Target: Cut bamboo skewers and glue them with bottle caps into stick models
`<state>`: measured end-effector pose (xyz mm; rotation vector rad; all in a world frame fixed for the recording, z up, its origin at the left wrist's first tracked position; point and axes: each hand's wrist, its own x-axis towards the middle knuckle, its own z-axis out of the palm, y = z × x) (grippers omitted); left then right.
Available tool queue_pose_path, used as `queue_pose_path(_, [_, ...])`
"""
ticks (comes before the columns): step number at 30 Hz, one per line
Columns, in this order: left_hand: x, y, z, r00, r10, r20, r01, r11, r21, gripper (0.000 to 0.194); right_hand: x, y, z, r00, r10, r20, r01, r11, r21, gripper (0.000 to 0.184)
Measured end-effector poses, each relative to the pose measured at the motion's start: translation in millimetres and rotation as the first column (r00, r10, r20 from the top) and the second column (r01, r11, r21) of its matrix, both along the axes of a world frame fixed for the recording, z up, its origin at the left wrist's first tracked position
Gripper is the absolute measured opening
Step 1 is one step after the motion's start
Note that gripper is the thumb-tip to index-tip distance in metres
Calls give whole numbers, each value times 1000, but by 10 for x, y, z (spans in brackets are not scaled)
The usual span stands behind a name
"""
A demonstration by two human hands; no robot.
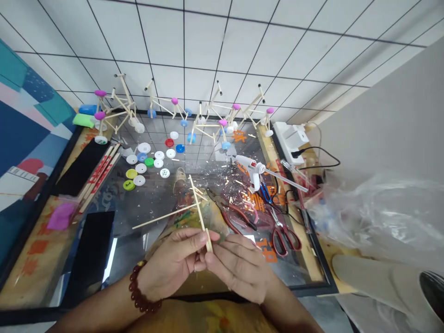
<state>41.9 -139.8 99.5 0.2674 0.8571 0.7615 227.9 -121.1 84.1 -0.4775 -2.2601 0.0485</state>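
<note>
My left hand (175, 256), with a beaded bracelet at the wrist, is closed, thumb and fingers pinching a long thin wooden stick (197, 203) that points up and away. A short wooden stick (208, 240) lies alongside its lower end, between both hands. My right hand (239, 266) is closed around that lower end and the short piece; its fingertips are partly hidden. Another long stick (163, 216) rests on the glass tabletop beyond my left hand. Several short stick pieces (199, 193) lie just past the held stick.
Small stick-built bicycle models (211, 125) stand along the tiled wall. Several bottle caps (149, 162) are spread left of centre. Pliers (231, 210), red-handled scissors (282, 233) and a white glue gun (255, 169) lie to the right, near a power strip (289, 141). A phone-like black slab (92, 249) lies left.
</note>
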Motion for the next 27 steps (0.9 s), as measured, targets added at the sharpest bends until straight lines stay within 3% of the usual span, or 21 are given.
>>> queue_pose_path(3, [27,62,-39,994,110,29,-105,986,-132,27,-81,59,-63,995,93,-43,-83,977,199,23])
queue_pose_path(4, [21,89,-47,990,140,13,-137,981,-139,26,-99,81,-79,994,101,-37,-94,982,163,22])
queue_pose_path(7, [-15,164,-70,977,212,-28,-213,972,-101,25,-109,130,-127,998,18,-59,-24,994,-102,24])
queue_pose_path(10, [-45,191,-111,966,252,-52,-254,967,-34,26,-84,152,-189,990,-81,-118,35,935,-354,39])
queue_pose_path(12, [-55,181,-146,965,256,-65,-257,966,-16,26,-68,157,-234,988,-76,-135,7,893,-450,41])
queue_pose_path(23, [-57,144,-247,946,288,-151,-289,957,10,26,-124,146,-259,993,-66,-100,-1,830,-558,27])
queue_pose_path(27, [-52,143,-230,944,281,-175,-277,960,45,28,-132,144,-258,986,-112,-124,6,765,-644,21])
